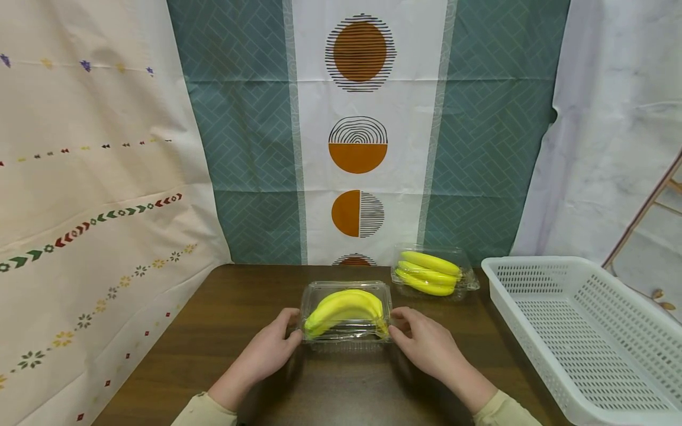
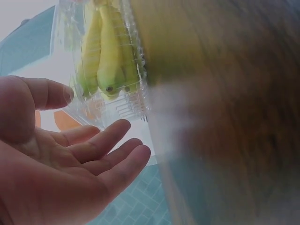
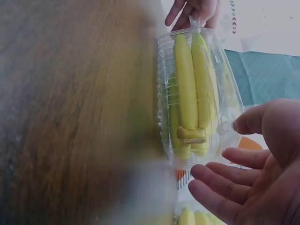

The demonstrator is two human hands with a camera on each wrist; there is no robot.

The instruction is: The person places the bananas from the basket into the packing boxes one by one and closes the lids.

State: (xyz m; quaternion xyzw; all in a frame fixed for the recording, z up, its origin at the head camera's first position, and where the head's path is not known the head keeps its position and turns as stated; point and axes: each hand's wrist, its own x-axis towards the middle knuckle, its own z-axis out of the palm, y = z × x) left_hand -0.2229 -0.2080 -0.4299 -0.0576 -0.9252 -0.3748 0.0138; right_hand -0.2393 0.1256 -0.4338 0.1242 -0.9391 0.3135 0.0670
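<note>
In the head view, a clear plastic clamshell box [image 1: 346, 338] with a bunch of yellow bananas [image 1: 345, 309] inside sits on the brown table, its lid down. My left hand [image 1: 270, 350] is at the box's left end, my right hand [image 1: 426, 343] at its right end. The left wrist view shows the left thumb [image 2: 56, 95] right at the box corner, the fingers loosely extended beside the end wall. Likewise, the right thumb tip [image 3: 240, 124] meets the box edge in the right wrist view, with relaxed fingers spread below it.
Behind and to the right stands a second clear box of bananas [image 1: 428, 273]. A white perforated plastic basket [image 1: 538, 343] takes up the table's right side. Patterned cloths [image 1: 245, 148] hang along the back and sides of the table [image 1: 202, 331].
</note>
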